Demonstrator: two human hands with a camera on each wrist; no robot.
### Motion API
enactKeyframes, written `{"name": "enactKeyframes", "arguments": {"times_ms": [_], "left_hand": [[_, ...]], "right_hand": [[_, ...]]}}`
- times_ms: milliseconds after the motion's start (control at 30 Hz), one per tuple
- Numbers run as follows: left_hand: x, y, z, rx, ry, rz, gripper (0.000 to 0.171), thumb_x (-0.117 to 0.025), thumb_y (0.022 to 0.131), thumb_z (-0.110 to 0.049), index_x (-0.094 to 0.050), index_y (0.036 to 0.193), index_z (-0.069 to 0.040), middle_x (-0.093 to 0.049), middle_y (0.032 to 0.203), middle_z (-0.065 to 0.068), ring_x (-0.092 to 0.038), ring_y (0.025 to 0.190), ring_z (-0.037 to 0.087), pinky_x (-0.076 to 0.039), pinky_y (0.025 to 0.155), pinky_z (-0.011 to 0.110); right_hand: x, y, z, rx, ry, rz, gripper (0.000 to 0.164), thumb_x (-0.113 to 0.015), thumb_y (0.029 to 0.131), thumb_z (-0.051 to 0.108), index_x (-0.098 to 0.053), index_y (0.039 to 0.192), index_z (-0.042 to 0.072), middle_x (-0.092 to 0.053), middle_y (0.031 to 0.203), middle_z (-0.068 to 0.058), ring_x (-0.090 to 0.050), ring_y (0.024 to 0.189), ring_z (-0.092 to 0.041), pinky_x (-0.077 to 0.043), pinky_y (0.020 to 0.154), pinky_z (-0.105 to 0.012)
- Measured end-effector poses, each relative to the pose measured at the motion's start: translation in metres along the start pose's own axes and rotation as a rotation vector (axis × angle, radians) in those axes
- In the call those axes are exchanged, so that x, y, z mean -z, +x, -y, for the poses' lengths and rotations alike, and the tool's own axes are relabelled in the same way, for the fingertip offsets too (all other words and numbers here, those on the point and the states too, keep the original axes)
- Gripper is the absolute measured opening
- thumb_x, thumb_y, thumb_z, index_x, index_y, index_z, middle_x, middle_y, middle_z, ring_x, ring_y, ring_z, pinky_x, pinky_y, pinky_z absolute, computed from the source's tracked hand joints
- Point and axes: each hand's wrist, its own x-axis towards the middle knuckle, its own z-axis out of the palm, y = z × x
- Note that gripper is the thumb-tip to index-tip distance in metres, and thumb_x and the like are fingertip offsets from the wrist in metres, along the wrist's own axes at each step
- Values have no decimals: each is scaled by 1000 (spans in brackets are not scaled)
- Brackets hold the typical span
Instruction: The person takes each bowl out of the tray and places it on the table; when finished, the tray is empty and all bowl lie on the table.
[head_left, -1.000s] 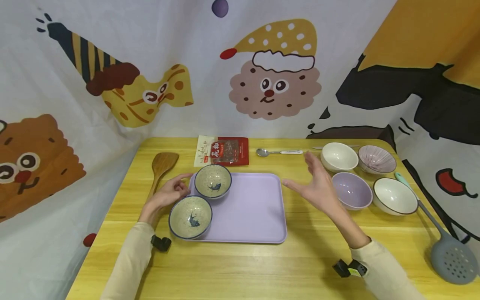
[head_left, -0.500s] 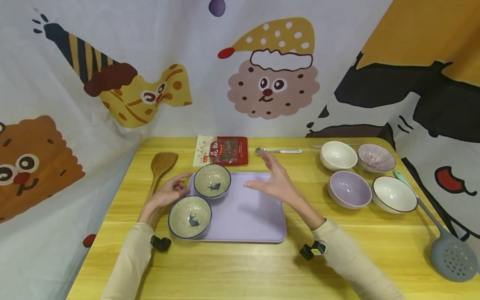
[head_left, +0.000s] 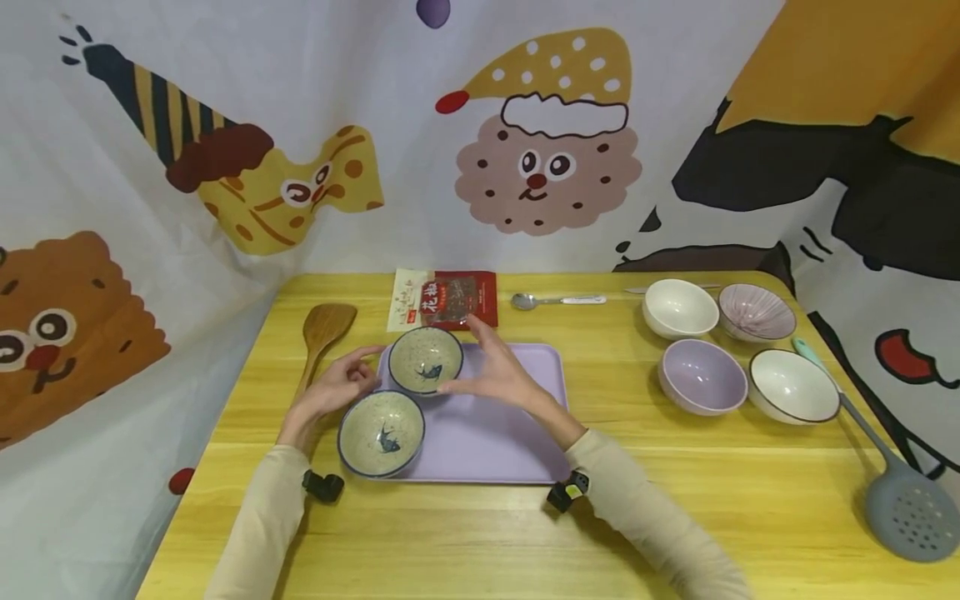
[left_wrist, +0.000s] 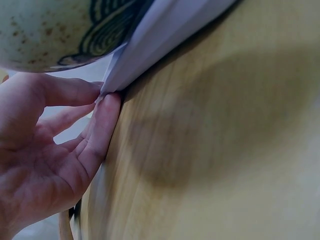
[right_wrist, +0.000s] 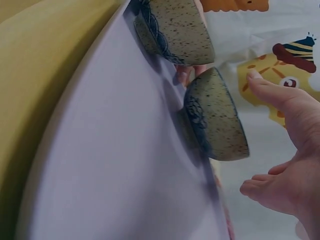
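Note:
A lilac tray [head_left: 498,442] lies on the table with two speckled, blue-rimmed bowls at its left end. The far bowl [head_left: 425,360] stands at the tray's back left corner; the near bowl [head_left: 381,434] sits at the front left corner. My left hand [head_left: 341,385] pinches the tray's left rim between thumb and fingers, plainly seen in the left wrist view [left_wrist: 60,130]. Over the tray, my right hand [head_left: 501,372] is spread beside the far bowl, thumb and fingers apart. In the right wrist view, a gap shows between this hand [right_wrist: 295,155] and the bowl.
A wooden spatula [head_left: 327,327] lies at left. Behind the tray are a red spice packet [head_left: 457,300] and a spoon [head_left: 555,302]. To the right stand a white bowl [head_left: 678,308], a striped bowl [head_left: 756,312], a purple bowl [head_left: 702,377], a dark-rimmed bowl [head_left: 793,387] and a grey skimmer [head_left: 911,512].
My right hand has swept left from near the purple bowl, across the tray, to the far speckled bowl. The left hand keeps its place at the tray's rim.

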Motion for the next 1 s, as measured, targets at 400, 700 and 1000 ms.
{"name": "enactKeyframes", "arguments": {"times_ms": [400, 700, 1000], "left_hand": [[2, 0, -2, 12, 0, 9, 61, -56, 91, 7, -41, 149, 6, -60, 98, 26, -54, 78, 21, -46, 65, 22], [2, 0, -2, 11, 3, 13, 59, -54, 91, 8, -42, 149, 6, -59, 100, 28, -54, 79, 24, -45, 66, 22], [1, -2, -3, 2, 1, -2, 58, -55, 91, 7, -42, 148, 8, -59, 96, 23, -52, 77, 19, -44, 65, 22]], "right_hand": [[-25, 15, -9, 82, 28, 81, 133, -98, 62, 34, -15, 161, 2, -33, 162, -18, -36, 148, -32, -30, 121, -51], [-32, 17, -14, 137, 47, -10, 118, -99, 60, 36, -34, 155, 9, -53, 147, -7, -53, 134, -24, -42, 113, -47], [-31, 9, -17, 51, 63, -72, 118, -97, 60, 42, -34, 156, 12, -52, 149, -9, -50, 137, -27, -40, 114, -50]]}}
